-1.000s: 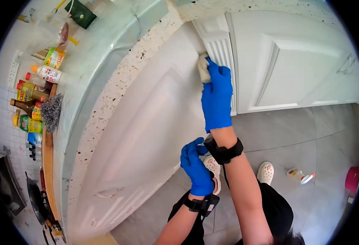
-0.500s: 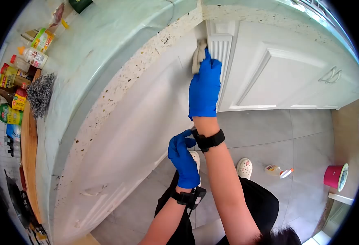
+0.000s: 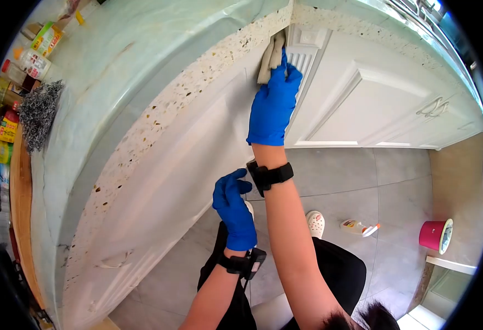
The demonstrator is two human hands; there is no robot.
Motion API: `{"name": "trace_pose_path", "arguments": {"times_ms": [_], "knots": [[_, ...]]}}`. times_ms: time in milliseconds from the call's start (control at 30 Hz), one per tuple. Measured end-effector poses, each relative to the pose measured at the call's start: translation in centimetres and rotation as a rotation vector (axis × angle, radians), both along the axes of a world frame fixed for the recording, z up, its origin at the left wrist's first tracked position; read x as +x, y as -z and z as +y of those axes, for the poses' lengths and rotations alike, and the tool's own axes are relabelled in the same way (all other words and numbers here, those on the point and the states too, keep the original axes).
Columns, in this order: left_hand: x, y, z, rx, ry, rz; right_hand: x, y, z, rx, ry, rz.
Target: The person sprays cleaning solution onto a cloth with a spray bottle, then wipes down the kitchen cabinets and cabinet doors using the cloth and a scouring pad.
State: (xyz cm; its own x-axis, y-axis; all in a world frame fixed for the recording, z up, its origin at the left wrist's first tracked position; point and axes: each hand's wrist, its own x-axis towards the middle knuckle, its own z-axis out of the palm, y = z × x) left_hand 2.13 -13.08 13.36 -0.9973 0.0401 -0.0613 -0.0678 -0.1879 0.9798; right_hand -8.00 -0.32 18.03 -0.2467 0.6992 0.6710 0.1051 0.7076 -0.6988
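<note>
My right hand [image 3: 274, 107], in a blue glove, grips a beige cloth [image 3: 268, 67]. It presses the cloth into the inner corner of the white cabinets, just under the countertop edge, beside a fluted strip [image 3: 301, 59]. Part of the cloth is hidden by the fingers. Lower down, my left hand [image 3: 234, 212], also gloved in blue, hangs in front of the left cabinet door [image 3: 186, 159]. Its fingers are loosely bent and apart, with nothing in them. Both wrists wear black straps.
A pale green countertop [image 3: 109, 71] curves along the left, holding a steel wool clump [image 3: 39, 115] and several condiment bottles [image 3: 34, 62]. To the right is a white cabinet door [image 3: 357, 104]. On the grey tiled floor are a spray bottle [image 3: 357, 227] and a pink bucket [image 3: 433, 235].
The cloth and my right hand have shifted slightly up along the corner. The view has moved a little, so the floor items sit further left. My left hand's fingers look slightly more spread.
</note>
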Motion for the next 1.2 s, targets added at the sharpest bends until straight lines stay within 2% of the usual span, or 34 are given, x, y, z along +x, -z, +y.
{"name": "trace_pose_path", "arguments": {"times_ms": [133,233,267,333,400,467,533,567,667,733,767,833,867,933,1000,1133,1200], "knots": [[0.2,-0.2,0.8,-0.024,-0.027,-0.033,1.3,3.7,0.3,-0.159,-0.181,0.002],[0.8,0.4,0.7,0.006,0.073,-0.001,2.4,3.1,0.5,-0.500,-0.312,0.051],[0.9,0.6,0.7,0.045,0.132,0.013,2.3,2.7,0.3,-0.387,-0.298,0.074],[0.8,0.4,0.8,0.046,0.111,0.025,2.3,0.4,-0.5,-0.159,-0.254,0.119],[0.6,0.1,0.7,0.129,0.026,0.020,1.9,-3.5,-1.1,-0.055,-0.218,0.204],[0.1,1.2,-0.3,0.126,0.007,-0.036,0.7,-3.2,0.6,0.006,-0.268,0.276],[-0.2,0.5,-1.1,0.084,0.023,-0.026,0.4,-0.7,1.3,0.112,-0.263,0.247],[-0.4,0.4,-1.2,0.093,0.002,-0.022,0.4,0.7,1.4,0.020,-0.266,0.191],[-0.7,-0.3,-1.2,0.074,0.029,-0.032,1.5,4.9,1.5,0.140,-0.084,-0.055],[-0.5,-0.7,-0.8,0.062,-0.007,-0.036,2.6,7.6,1.5,-0.332,-0.381,-0.025],[-0.5,-0.4,-0.7,0.054,0.002,-0.018,2.8,8.1,1.8,-0.327,-0.373,-0.017],[-0.4,-0.1,-0.8,0.047,0.012,0.001,3.2,7.3,1.6,-0.321,-0.382,-0.194],[-0.3,0.1,-0.8,0.044,0.027,0.007,3.0,7.0,1.3,-0.321,-0.378,-0.193],[-0.2,0.4,-0.9,0.038,0.040,0.009,2.4,2.5,-0.9,-0.238,-0.227,0.005],[-0.3,0.3,-1.1,0.018,0.012,0.028,1.6,-0.3,-0.9,-0.035,-0.184,0.191],[-0.7,0.3,-1.3,0.070,-0.035,0.019,0.6,-4.7,-1.1,-0.060,-0.184,0.325],[-1.0,0.4,-1.4,0.071,-0.029,-0.009,0.2,-5.5,-1.0,-1.008,-0.738,0.931]]}}
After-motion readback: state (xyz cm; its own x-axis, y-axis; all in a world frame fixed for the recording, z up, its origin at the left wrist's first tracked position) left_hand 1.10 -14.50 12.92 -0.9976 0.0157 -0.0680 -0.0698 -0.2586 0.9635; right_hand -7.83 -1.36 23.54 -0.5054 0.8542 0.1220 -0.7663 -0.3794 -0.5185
